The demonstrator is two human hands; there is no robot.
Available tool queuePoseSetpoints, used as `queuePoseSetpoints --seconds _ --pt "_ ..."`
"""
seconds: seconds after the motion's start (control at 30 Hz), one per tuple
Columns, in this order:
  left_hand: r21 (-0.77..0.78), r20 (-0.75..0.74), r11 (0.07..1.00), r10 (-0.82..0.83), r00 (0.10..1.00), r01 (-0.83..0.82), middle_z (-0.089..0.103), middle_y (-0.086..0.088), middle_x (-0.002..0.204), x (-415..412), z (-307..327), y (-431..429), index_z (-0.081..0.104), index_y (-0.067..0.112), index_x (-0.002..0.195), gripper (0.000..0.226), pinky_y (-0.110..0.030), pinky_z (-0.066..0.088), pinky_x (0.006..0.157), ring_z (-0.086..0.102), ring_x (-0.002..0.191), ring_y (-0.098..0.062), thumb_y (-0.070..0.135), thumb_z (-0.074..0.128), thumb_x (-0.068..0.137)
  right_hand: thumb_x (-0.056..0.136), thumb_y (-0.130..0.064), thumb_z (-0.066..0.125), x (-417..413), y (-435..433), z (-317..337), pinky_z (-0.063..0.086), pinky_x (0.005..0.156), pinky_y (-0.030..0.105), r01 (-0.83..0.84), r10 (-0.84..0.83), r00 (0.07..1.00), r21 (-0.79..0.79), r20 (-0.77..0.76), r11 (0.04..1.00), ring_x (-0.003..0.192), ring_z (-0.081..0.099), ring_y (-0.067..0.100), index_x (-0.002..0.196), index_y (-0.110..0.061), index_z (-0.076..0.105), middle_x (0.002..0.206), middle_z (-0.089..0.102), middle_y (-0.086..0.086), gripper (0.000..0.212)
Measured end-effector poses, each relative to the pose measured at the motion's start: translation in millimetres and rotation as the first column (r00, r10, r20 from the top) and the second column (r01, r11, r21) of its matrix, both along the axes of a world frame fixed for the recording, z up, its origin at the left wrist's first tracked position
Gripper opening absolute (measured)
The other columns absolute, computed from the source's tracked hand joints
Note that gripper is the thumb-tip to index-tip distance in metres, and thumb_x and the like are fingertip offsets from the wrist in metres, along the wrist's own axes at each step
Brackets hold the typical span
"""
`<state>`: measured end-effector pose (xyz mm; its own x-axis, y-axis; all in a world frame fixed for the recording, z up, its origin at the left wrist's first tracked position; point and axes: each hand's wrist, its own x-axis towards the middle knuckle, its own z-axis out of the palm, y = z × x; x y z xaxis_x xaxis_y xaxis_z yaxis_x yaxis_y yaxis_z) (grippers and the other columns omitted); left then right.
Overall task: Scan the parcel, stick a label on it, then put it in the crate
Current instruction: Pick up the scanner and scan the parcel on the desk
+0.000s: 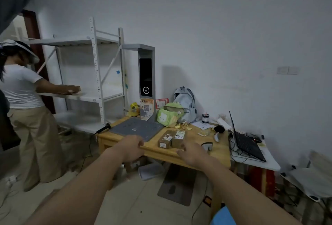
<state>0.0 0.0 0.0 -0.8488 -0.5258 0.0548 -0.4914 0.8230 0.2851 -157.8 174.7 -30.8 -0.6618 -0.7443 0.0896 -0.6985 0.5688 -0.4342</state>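
Observation:
Two small brown cardboard parcels lie side by side on the wooden table (221, 156): the left parcel (165, 140) and the right parcel (179, 140), which carries a white label on top. My left hand (130, 148) hovers at the table's front edge, fingers curled and holding nothing. My right hand (192, 153) reaches toward the right parcel with fingers spread, just short of it. A black handheld scanner (103, 128) lies at the table's left corner. A grey scanning pad (137, 128) with its tall upright unit (145, 79) stands behind my left hand. No crate can be made out.
A green plush bag (169, 115) and a pale blue backpack (186, 104) sit at the back of the table. An open laptop (246, 144) rests on a white side table at the right. A person in a white shirt (21, 88) stands at white metal shelving (93, 73) on the left.

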Motion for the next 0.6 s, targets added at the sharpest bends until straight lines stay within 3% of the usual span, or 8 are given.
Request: queuePoseSetpoints --seconds 0.13,0.27,0.4,0.6 --pt "0.028 -0.008 1.000 0.009 1.000 -0.009 0.062 -0.008 0.118 -9 -3 -15 0.058 0.014 0.119 0.036 -0.030 0.046 0.080 0.058 0.104 -0.024 0.027 0.059 0.085 0.091 -0.040 0.050 -8 -13 4 0.048 0.090 0.036 0.023 -0.023 1.000 -0.015 0.011 1.000 0.110 0.057 0.026 0.122 -0.013 0.056 0.122 0.062 0.009 0.041" --pt "0.029 -0.044 1.000 -0.009 0.999 0.010 0.060 -0.005 0.123 -26 -3 -29 0.058 0.014 0.122 0.040 -0.033 0.050 0.090 0.057 0.110 -0.023 0.028 0.060 0.085 0.090 -0.039 0.052 -21 -29 6 0.050 0.090 0.043 0.031 -0.030 0.999 -0.040 0.017 0.999 0.102 0.058 0.025 0.115 -0.014 0.057 0.114 0.064 0.007 0.035" --pt "0.024 -0.035 1.000 -0.015 0.999 0.016 0.062 -0.004 0.119 -46 -3 -46 0.060 0.014 0.119 0.037 -0.033 0.050 0.088 0.059 0.105 -0.021 0.028 0.061 0.084 0.089 -0.034 0.054 -41 -43 6 0.051 0.088 0.041 0.040 -0.038 0.998 -0.050 0.046 0.998 0.102 0.058 0.025 0.114 -0.014 0.058 0.114 0.064 0.008 0.032" --pt "0.022 -0.059 0.999 -0.025 0.998 0.026 0.062 -0.003 0.107 -83 1 -85 0.060 0.015 0.110 0.029 -0.030 0.047 0.077 0.058 0.096 -0.020 0.027 0.058 0.084 0.088 -0.032 0.053 -82 -78 10 0.042 0.065 0.030 0.064 -0.058 0.996 -0.075 0.074 0.995 0.091 0.057 0.023 0.118 -0.015 0.059 0.106 0.063 0.003 0.035"
